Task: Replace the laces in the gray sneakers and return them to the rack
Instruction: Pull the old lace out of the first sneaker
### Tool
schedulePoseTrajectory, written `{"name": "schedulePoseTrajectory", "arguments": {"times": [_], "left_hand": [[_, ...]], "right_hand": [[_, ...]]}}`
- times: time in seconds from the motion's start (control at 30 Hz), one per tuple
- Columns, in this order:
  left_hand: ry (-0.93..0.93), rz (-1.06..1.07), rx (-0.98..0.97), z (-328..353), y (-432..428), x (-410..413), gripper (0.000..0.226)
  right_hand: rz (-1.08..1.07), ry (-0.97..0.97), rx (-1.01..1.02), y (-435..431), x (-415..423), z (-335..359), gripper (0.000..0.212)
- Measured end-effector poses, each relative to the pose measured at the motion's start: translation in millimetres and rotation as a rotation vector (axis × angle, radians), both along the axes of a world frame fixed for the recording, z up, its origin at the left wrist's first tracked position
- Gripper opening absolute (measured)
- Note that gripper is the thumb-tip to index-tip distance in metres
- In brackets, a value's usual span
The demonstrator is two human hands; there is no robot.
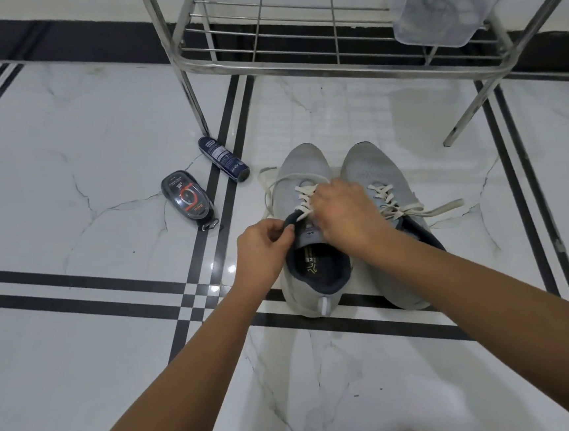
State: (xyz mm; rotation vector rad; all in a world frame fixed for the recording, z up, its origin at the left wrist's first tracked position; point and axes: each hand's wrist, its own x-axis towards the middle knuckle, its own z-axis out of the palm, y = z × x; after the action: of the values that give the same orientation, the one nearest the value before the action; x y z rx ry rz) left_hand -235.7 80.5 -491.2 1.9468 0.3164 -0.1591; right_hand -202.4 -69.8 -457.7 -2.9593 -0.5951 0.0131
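Two gray sneakers stand side by side on the floor, toes pointing away from me. The left sneaker has cream laces partly threaded, with a loose end trailing off its left side. My left hand pinches the dark collar edge of that sneaker. My right hand lies over its eyelets, fingers curled on the lace near the tongue; its fingertips are hidden. The right sneaker is laced, its loose ends lying out to the right.
A steel wire shoe rack stands just beyond the sneakers, with a clear plastic container on its right side. A dark spray can and a black shoe-polish sponge case lie on the white marble floor to the left.
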Motion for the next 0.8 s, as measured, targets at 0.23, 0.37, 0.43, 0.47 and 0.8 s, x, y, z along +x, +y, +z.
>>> {"name": "schedulePoseTrajectory", "arguments": {"times": [0.23, 0.37, 0.43, 0.47, 0.8], "left_hand": [[0.007, -0.001, 0.007, -2.3, -3.6, 0.3, 0.016], [0.006, -0.015, -0.010, -0.9, -2.2, -0.6, 0.017], [-0.001, -0.026, -0.009, 0.2, -2.3, -1.2, 0.017], [-0.005, -0.027, -0.007, 0.5, -3.0, -1.3, 0.017], [-0.007, -0.017, -0.013, 0.1, -3.0, -1.3, 0.016]], "right_hand": [[-0.324, 0.553, 0.699, -11.7, 10.2, 14.5, 0.017], [-0.040, 0.629, 0.179, 7.9, 7.6, 26.3, 0.043], [0.039, 0.428, -0.117, 13.4, 4.1, 22.6, 0.043], [0.075, 0.353, -0.239, 15.9, 1.6, 21.1, 0.038], [-0.551, 0.783, 1.559, -11.1, 9.7, 36.6, 0.025]]}}
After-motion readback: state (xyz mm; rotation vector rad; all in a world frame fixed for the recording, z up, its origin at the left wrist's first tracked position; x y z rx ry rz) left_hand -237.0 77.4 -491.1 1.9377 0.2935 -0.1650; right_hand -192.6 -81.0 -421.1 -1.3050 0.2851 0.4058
